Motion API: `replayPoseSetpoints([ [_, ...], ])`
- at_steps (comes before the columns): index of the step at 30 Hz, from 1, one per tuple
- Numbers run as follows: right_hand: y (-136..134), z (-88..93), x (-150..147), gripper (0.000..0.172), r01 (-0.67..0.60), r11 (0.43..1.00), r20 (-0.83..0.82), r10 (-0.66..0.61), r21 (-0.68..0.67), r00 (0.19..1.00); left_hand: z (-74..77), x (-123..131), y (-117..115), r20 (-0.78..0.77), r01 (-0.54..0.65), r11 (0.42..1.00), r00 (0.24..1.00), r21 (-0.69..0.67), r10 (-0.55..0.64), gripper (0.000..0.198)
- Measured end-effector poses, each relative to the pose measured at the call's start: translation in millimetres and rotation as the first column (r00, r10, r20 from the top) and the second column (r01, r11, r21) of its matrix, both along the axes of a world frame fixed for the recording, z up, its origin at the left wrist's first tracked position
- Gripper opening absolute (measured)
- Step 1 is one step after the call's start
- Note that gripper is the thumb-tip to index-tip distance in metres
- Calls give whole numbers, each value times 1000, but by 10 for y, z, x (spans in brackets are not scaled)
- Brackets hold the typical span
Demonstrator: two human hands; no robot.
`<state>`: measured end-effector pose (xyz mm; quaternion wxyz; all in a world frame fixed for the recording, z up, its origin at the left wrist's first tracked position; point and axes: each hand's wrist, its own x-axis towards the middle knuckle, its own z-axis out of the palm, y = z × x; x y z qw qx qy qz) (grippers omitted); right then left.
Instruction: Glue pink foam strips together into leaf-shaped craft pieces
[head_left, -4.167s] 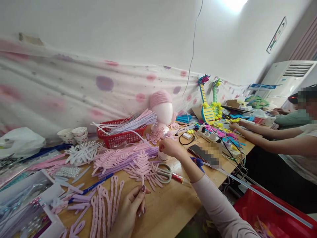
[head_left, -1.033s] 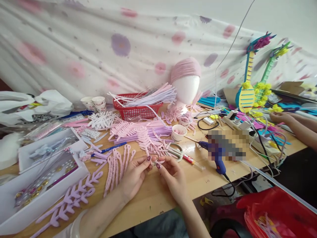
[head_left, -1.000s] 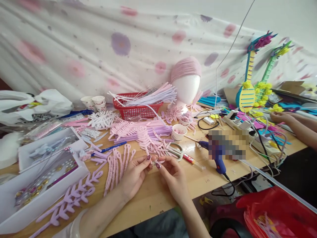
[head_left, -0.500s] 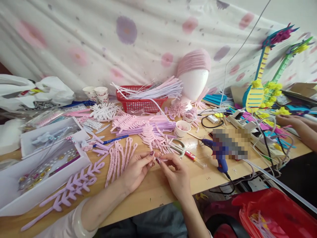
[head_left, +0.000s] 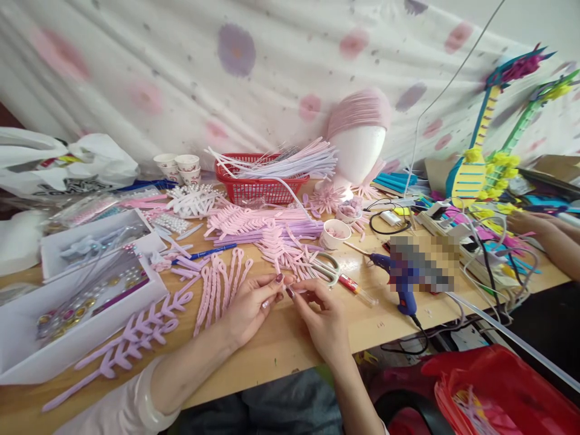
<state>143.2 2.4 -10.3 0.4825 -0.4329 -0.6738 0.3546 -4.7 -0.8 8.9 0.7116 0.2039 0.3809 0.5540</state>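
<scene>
Over the front of the wooden table, my left hand [head_left: 254, 307] and my right hand [head_left: 322, 315] meet fingertip to fingertip. Both are closed in a pinch on a small pale pink pipe cleaner piece [head_left: 286, 286], mostly covered by the fingers. Just beyond them lies a pile of pink pipe cleaner leaf sprigs [head_left: 283, 249]. Scissors [head_left: 327, 269] rest behind my right hand. Twisted pink pipe cleaner strands [head_left: 218, 290] lie left of my left hand, and purple leafy stems [head_left: 131, 338] are farther left.
Boxes of beads [head_left: 86, 308] stand at left. A red basket [head_left: 263, 187] of pipe cleaners, a paper cup [head_left: 335, 234] and a foam head [head_left: 357, 142] stand behind. To the right are a blue glue gun [head_left: 403, 284], power strips [head_left: 487, 260] and another person's hand [head_left: 528, 223].
The view has shifted slightly, so the scene sits a little farther right. Both hands keep their pinch, with only slight finger movement.
</scene>
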Motion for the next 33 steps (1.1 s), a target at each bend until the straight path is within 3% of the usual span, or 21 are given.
replayPoseSetpoints([
  [4, 1, -14, 6, 21, 27, 992, -125, -42, -125, 991, 2, -24, 14, 5, -38, 999, 999, -11, 38, 17],
  [8, 29, -19, 32, 13, 32, 984, -236, -74, -176, 969, -28, -34, 15, 15, -34, 999, 999, -24, 34, 23],
  [21, 43, 2, 45, 19, 57, 981, -254, -104, -185, 962, -25, -6, 21, 5, -78, 993, 997, -91, 79, 6],
  [28, 24, 53, 70, 22, 109, 963, -282, -179, -246, 943, -60, -15, 17, -64, -4, 995, 998, 101, 10, 22],
  [33, 67, 78, 151, 26, 155, 948, -299, -238, -277, 924, -45, -2, 9, -130, -8, 992, 991, 126, 24, 26],
])
